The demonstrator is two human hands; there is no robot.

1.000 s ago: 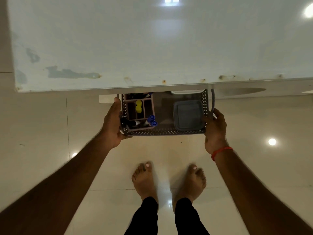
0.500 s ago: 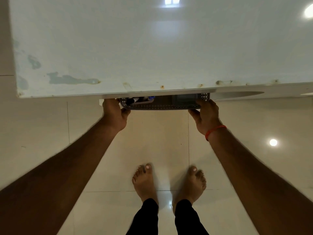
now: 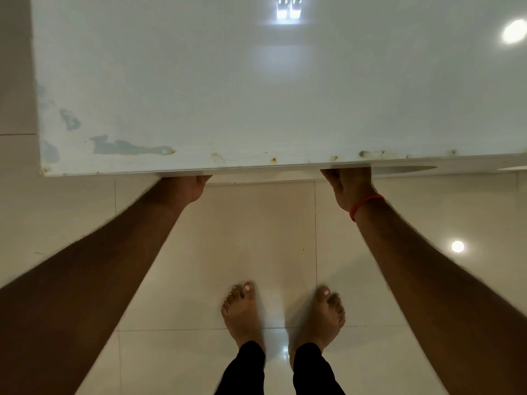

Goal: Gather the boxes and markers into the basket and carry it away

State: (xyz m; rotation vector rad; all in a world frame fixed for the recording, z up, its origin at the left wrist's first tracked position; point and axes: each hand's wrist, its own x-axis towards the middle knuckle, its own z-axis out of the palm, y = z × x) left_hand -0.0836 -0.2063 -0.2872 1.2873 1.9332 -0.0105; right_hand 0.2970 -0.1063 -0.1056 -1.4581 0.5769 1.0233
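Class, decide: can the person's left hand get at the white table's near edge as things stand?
Likely yes. The left hand sits right at the near edge of the table, its fingers hidden beneath it; nothing visible lies in between.

A white table [image 3: 256, 95], its top scuffed blue-grey near the left corner and rust-spotted along the near edge, stands over a glossy cream tiled floor [image 3: 242, 238] bearing two bare feet [image 3: 242, 309].

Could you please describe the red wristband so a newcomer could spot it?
Start at the big white table and follow its near edge to the right hand reaching under it. Just behind that hand, a thin red wristband circles the wrist; the left wrist is bare.
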